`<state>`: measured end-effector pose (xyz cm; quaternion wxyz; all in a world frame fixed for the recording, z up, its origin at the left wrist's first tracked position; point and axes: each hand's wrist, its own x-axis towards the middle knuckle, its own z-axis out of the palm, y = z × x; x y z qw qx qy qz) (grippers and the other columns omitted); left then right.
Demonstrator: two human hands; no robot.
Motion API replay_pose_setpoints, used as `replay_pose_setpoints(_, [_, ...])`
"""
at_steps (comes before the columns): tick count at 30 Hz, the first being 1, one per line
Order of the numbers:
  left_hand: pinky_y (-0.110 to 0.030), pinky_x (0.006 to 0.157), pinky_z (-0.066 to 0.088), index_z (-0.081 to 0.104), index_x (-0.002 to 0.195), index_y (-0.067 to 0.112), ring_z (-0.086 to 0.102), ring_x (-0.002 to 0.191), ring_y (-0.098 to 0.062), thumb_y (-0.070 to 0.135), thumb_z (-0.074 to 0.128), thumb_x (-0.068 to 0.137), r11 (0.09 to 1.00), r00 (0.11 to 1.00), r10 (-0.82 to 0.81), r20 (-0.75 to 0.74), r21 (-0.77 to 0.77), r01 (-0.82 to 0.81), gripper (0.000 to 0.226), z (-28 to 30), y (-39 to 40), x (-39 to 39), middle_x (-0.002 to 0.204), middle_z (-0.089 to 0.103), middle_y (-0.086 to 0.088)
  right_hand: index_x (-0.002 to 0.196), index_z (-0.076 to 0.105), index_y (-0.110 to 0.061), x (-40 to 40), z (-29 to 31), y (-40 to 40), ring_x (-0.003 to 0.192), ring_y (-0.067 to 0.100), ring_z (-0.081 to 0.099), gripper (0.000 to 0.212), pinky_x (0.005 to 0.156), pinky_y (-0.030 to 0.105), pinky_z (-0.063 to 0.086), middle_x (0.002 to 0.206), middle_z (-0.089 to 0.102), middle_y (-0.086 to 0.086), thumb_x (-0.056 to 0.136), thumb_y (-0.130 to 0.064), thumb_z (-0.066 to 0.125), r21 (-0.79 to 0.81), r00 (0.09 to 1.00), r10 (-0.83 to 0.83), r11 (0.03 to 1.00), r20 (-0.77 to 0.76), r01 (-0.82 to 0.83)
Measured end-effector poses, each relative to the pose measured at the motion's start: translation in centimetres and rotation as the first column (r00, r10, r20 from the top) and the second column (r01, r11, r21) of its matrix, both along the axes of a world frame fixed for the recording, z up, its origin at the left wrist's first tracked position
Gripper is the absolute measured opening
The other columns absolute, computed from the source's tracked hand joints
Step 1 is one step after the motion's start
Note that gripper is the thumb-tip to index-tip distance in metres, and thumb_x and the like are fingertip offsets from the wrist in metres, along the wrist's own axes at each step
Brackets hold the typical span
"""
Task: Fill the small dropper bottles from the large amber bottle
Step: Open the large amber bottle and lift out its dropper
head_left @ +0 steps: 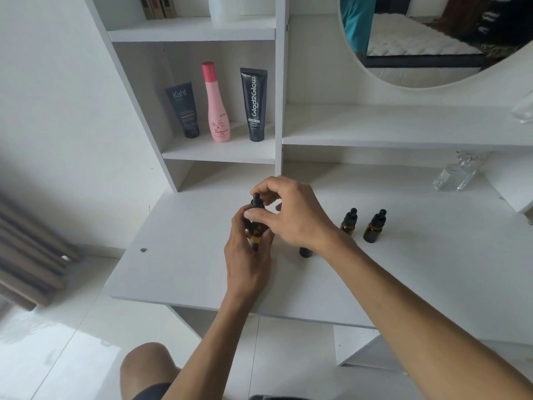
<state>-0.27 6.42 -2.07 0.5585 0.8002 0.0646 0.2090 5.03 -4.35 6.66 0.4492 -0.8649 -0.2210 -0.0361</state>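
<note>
White desk (178, 272) with shelf unit behind: dark tube (183, 110), pink bottle (217, 108), black tube (253, 104) standing in a row in one cubby. Clear glass bottle (455, 176) at desk's far right under a shelf; round mirror (432, 39) above, white pot (223, 8) and books (158, 6) on top shelf.

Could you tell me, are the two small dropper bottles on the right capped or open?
Capped: both small dropper bottles stand upright on the desk with black dropper tops on.
</note>
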Motion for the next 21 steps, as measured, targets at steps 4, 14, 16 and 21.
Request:
replay_pose_setpoints(4, [-0.023, 0.081, 0.054, 0.046, 0.137, 0.03, 0.06, 0.098, 0.01, 0.008, 0.065, 0.095, 1.0, 1.0, 0.007, -0.009, -0.016, -0.007, 0.051, -0.03, -0.05, 0.0, 0.108, 0.065, 0.016, 0.112, 0.068, -0.022, 0.12, 0.01, -0.26, 0.097, 0.002, 0.064, 0.029, 0.075, 0.004, 0.042, 0.101, 0.07, -0.01, 0.084, -0.018, 0.076, -0.013, 1.0, 0.019, 1.0, -0.007, -0.019])
replay_pose_setpoints(14, [-0.015, 0.078, 0.051, 0.048, 0.135, 0.029, 0.061, 0.096, 0.008, 0.007, 0.064, 0.095, 0.999, 1.0, -0.003, -0.003, -0.041, 0.003, 0.049, 0.1, -0.02, 0.03, 0.105, 0.063, 0.019, 0.109, 0.068, -0.022, 0.18, -0.25, 0.2, 0.096, 0.0, 0.065, 0.026, 0.072, 0.0, 0.041, 0.099, 0.071, -0.011, 0.084, -0.025, 0.076, -0.008, 1.0, 0.022, 1.0, -0.012, -0.022])
replay_pose_setpoints(16, [-0.009, 0.076, 0.047, 0.048, 0.131, 0.03, 0.06, 0.094, 0.01, 0.006, 0.065, 0.095, 0.999, 1.0, -0.004, 0.006, -0.032, 0.004, 0.046, 0.19, -0.01, 0.06, 0.103, 0.063, 0.017, 0.104, 0.069, -0.018, 0.23, -0.28, 0.32, 0.094, 0.002, 0.066, 0.022, 0.071, 0.0, 0.041, 0.095, 0.072, -0.009, 0.085, -0.025, 0.077, 0.011, 0.999, 0.03, 1.0, -0.019, -0.03])
replay_pose_setpoints(21, [-0.002, 0.08, 0.042, 0.044, 0.129, 0.035, 0.061, 0.097, 0.009, 0.008, 0.066, 0.096, 0.999, 1.0, -0.019, 0.02, -0.044, 0.02, 0.048, 0.38, -0.27, -0.11, 0.108, 0.064, 0.012, 0.096, 0.071, -0.016, 0.59, 0.05, 0.18, 0.09, 0.001, 0.066, 0.008, 0.073, 0.0, 0.04, 0.091, 0.073, -0.009, 0.09, -0.021, 0.073, -0.001, 0.999, 0.039, 0.999, 0.009, -0.039])
